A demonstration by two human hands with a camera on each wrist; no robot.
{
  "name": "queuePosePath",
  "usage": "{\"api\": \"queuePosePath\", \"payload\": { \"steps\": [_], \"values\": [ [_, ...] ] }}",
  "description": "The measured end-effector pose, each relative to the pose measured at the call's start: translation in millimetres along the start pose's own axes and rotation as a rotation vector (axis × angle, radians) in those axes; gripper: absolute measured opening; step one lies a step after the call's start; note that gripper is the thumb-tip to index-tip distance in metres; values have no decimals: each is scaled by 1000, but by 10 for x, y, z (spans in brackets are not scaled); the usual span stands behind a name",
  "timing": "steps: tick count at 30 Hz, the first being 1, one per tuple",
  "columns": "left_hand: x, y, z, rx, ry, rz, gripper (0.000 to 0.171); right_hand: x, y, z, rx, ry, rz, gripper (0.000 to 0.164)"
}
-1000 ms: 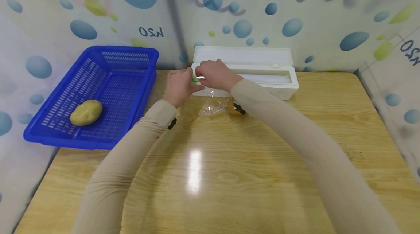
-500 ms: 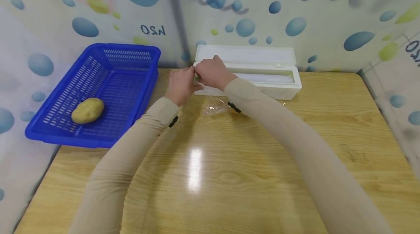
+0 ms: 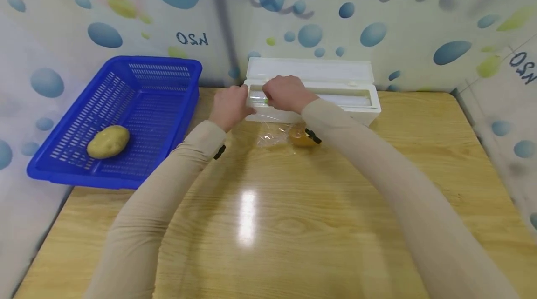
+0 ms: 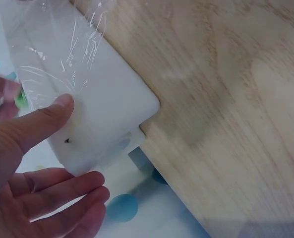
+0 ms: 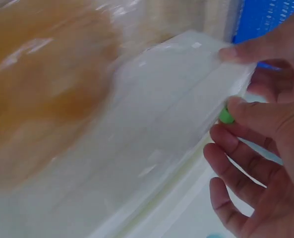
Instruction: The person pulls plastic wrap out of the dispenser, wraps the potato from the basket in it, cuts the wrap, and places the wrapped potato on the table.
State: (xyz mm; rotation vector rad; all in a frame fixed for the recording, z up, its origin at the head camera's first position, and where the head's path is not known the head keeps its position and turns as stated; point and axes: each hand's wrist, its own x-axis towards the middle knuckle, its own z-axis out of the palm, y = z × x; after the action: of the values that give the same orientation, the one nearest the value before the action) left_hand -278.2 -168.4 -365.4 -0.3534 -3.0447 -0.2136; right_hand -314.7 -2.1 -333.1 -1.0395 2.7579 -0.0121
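Observation:
A white cling film dispenser box (image 3: 361, 115) stands against the wall with its lid (image 3: 310, 70) raised and a film roll (image 3: 346, 100) inside. My left hand (image 3: 230, 107) holds the box's left end, thumb on its front face in the left wrist view. With thumb and index finger, my right hand (image 3: 287, 93) pinches a small green slide cutter (image 5: 226, 115) on the box edge. Clear cling film (image 4: 82, 49) hangs over the front onto the table. Under the film lies a rounded orange-brown thing (image 3: 299, 137), partly hidden by the right wrist; its kind is unclear.
A blue plastic basket (image 3: 190, 103) stands on the left of the wooden table (image 3: 285, 224), overhanging its left edge. One potato (image 3: 108, 142) lies in it. A patterned wall (image 3: 310, 10) rises directly behind the box.
My right hand has slid to the right along the box with the green cutter, after being close against the left hand. The left hand stays at the box end.

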Motion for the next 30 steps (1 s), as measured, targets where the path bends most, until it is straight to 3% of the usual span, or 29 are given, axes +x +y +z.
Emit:
{"api": "queuePosePath", "payload": {
  "steps": [7, 15, 19, 30],
  "values": [
    [-10, -87, -72, 14, -71, -45, 41, -197, 207, -2, 27, -48, -10, 13],
    [-20, -145, -92, 19, -111, -41, 33, -515, 569, 80, 53, -23, -15, 13],
    [-10, -89, -85, 17, -133, -27, 32, -601, 644, 138, 81, -6, -11, 13],
    [61, 85, -113, 44, -146, 7, 31, -871, 889, 52, 7, -46, 26, 14]
  ]
}}
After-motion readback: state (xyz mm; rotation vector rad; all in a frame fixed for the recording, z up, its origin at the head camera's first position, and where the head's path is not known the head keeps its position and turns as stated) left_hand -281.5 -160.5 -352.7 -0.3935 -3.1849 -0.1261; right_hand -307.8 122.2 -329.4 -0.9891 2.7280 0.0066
